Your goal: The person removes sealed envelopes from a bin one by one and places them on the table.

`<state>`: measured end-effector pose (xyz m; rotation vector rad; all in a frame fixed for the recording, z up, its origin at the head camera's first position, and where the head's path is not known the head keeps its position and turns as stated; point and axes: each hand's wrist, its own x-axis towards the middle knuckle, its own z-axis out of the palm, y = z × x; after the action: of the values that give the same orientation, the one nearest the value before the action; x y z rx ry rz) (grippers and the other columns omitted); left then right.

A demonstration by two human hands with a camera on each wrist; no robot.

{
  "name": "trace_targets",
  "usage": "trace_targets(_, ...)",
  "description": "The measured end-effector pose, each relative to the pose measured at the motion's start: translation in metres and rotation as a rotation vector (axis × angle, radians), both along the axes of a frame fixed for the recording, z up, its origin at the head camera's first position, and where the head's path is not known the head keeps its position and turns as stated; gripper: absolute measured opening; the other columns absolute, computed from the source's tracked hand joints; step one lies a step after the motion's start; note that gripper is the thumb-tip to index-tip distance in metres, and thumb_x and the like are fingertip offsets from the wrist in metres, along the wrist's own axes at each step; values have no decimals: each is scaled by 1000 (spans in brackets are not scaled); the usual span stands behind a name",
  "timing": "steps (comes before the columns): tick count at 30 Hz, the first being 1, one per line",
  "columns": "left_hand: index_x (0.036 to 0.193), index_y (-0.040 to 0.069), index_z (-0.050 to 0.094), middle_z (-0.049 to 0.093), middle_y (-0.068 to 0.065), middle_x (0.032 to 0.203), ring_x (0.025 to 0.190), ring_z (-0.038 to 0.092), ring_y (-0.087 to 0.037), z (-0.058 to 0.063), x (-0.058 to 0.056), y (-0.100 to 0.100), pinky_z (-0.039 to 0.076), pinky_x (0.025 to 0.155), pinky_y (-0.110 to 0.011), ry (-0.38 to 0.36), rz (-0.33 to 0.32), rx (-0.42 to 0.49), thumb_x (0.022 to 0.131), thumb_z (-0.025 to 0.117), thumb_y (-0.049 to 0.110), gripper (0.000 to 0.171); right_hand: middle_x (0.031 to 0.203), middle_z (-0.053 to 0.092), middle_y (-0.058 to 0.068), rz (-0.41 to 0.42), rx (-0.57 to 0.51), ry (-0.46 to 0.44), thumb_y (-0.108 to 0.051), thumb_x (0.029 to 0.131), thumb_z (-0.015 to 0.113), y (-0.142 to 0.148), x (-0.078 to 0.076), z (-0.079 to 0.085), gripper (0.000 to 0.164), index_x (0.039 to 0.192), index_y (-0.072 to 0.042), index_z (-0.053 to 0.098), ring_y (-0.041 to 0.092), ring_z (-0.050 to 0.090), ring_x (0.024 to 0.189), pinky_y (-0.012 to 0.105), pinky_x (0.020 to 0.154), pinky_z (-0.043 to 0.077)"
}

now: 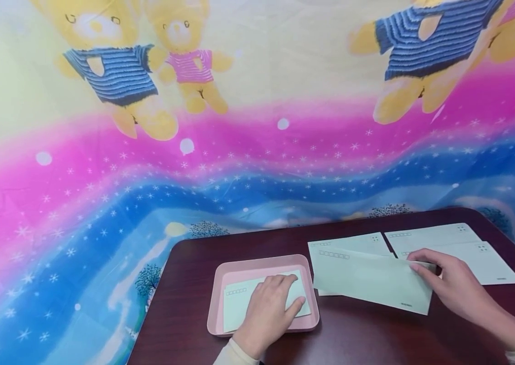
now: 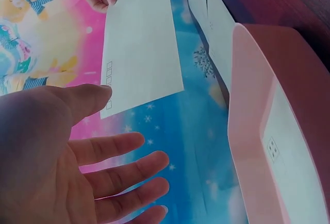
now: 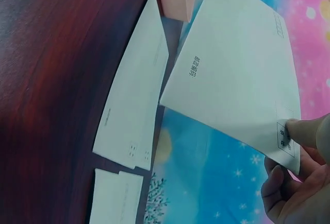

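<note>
My right hand [image 1: 460, 286] pinches a pale envelope [image 1: 371, 281] by its upper right corner, with the thumb on its printed stamp box in the right wrist view. The envelope is raised and tilted over the table, its left end toward the tray. My left hand [image 1: 268, 306] is over a pink tray [image 1: 213, 289] with fingers spread and relaxed. In the left wrist view this hand [image 2: 77, 167] has nothing in its grasp. Inside the tray lies another envelope [image 1: 235, 306], printed with postcode boxes and partly hidden by the left hand.
Overlapping envelopes [image 1: 490, 261] lie at the table's right side. More envelopes [image 1: 358, 244] lie left of them, partly covered by the raised one. The dark table [image 1: 184, 294] ends at a backdrop cloth [image 1: 285, 147] printed with bears.
</note>
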<state>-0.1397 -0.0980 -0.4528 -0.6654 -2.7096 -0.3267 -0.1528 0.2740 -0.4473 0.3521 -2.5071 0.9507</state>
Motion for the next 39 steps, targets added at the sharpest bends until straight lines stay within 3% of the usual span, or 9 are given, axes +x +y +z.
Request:
trace_targets(4,126,17,66,72,0,115,106,65,-17,-1,0,5,54,85,-34,12,-14,-16,94,69,40,40,86,62,-24,-8,2,-9,-2,93,69,8,3,-3,15,97,-17,72,-1,44,62,19,54,32)
trace_targets(12,126,18,66,72,1,116,107,65,-15,-3,1,13,53,84,-33,-5,-28,-40,94,68,41,39,71,58,-14,-49,48,-83,-5,96,67,21,7,-10,11,99,-14,72,0,39,60,22,52,29)
trace_targets(21,126,18,66,71,3,115,106,65,-14,-6,4,21,51,83,-29,45,-58,-55,95,67,44,40,73,59,-16,-54,83,-159,-8,98,64,43,8,-21,10,100,-11,72,1,39,60,23,53,29)
trace_targets(28,126,19,66,71,2,115,107,65,-14,-9,5,27,52,84,-30,24,-71,-73,96,65,43,39,85,67,-12,-78,130,-229,-12,100,62,62,6,-33,11,101,-10,73,-3,45,63,23,55,36)
trace_targets(35,126,19,66,71,3,116,108,65,-13,-10,5,31,53,86,-30,19,-72,-95,97,63,45,39,78,60,-17,-68,146,-224,-6,100,61,76,7,-42,12,99,-10,72,1,35,59,24,54,28)
trace_targets(39,125,19,66,71,4,116,107,64,-13,-11,5,32,52,86,-29,17,-74,-104,97,63,46,39,81,60,-19,-70,156,-229,-5,99,61,84,7,-45,12,98,-10,71,0,36,61,24,54,28)
